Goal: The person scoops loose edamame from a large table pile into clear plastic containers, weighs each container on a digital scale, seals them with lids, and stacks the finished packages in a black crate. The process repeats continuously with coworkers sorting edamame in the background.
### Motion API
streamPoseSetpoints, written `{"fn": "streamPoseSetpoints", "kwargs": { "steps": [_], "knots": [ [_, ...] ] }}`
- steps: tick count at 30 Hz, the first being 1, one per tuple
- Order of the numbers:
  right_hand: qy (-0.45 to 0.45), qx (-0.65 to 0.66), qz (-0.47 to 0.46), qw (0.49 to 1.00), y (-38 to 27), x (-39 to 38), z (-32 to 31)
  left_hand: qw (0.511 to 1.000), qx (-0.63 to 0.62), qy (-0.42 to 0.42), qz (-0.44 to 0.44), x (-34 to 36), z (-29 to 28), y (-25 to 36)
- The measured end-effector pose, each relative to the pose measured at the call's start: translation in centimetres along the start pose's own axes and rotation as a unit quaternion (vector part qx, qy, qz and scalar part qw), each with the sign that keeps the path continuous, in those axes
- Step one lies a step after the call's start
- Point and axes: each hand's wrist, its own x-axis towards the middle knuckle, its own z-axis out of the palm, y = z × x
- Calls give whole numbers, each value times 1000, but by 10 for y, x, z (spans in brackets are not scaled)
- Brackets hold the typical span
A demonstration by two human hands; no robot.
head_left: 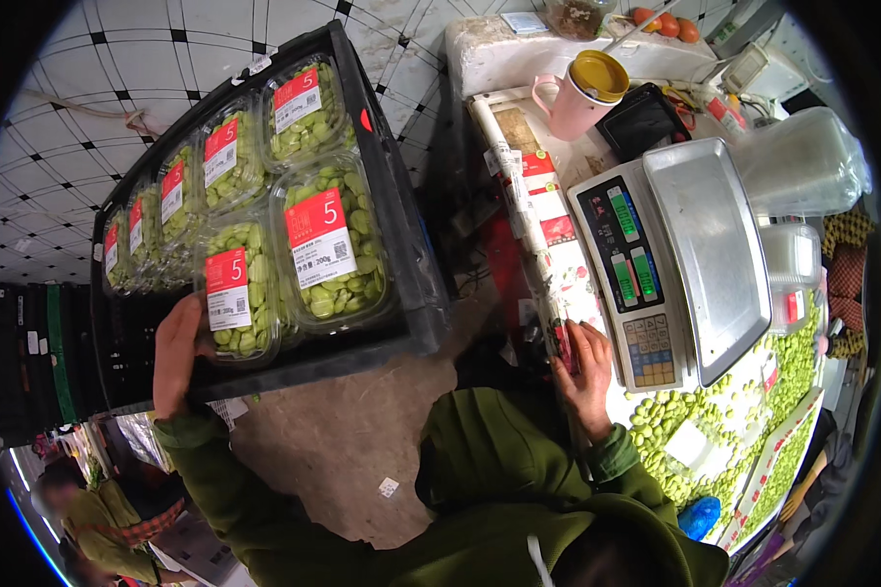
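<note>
Okay, we're touching a bean tub [240, 293], left hand [176, 352] (grip hidden, can't tell), and resting right hand [587, 377], fingers half-spread, on table edge [533, 235].

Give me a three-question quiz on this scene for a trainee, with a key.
1. What is the left hand nearest to, and what does that thing sit in?
2. Fill in: from the person's view, the right hand is to the ____ of the scale.
3. True or false: the pink mug stands on the scale.

Key:
1. A clear tub of beans, in the black crate.
2. Left.
3. False.
</note>
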Motion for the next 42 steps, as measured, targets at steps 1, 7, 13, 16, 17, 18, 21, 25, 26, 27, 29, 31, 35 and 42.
{"fn": "streamPoseSetpoints", "kwargs": {
  "steps": [1, 7, 13, 16, 17, 18, 21, 25, 26, 27, 29, 31, 35, 42],
  "knots": [
    [0, -1, -1, 1000, 0, 0, -1, 1000, 18, 1, 0, -2, 9, 7],
    [0, 5, 3, 1000, -1, 0, -1, 993, 111, 11, 33, -1, 21, 19],
    [-1, -3, 3, 1000, -1, 0, 0, 955, 194, 132, 180, 5, 24, 7],
    [-1, -4, 5, 1000, -3, 1, -1, 945, 212, 155, 195, 2, 26, 14],
    [-1, -4, 6, 1000, -4, 1, -1, 938, 229, 162, 203, 1, 26, 16],
    [-3, -4, 7, 1000, -5, 2, -2, 937, 226, 164, 209, 1, 26, 16],
    [-3, -3, 8, 1000, -5, 2, -1, 936, 218, 169, 220, 0, 28, 19],
    [-3, -13, 7, 1000, -7, 1, -2, 937, 194, 178, 230, -5, 31, 21],
    [-4, -14, 9, 1000, -7, 2, -2, 937, 183, 181, 235, -5, 31, 21],
    [-4, -16, 12, 1000, -8, 2, -2, 936, 186, 187, 232, -5, 32, 21],
    [-4, -18, 10, 1000, -7, 0, -1, 935, 191, 197, 226, -5, 32, 23],
    [1, -16, 7, 1000, -7, 0, -2, 915, 211, 235, 250, 1, 28, 18],
    [17, 1, 3, 1000, -5, -2, 1, 857, 259, 335, 292, 1, 22, 19],
    [2, 34, -12, 999, 0, -9, -5, 741, 53, 379, 551, -65, 110, 32]
  ]
}}
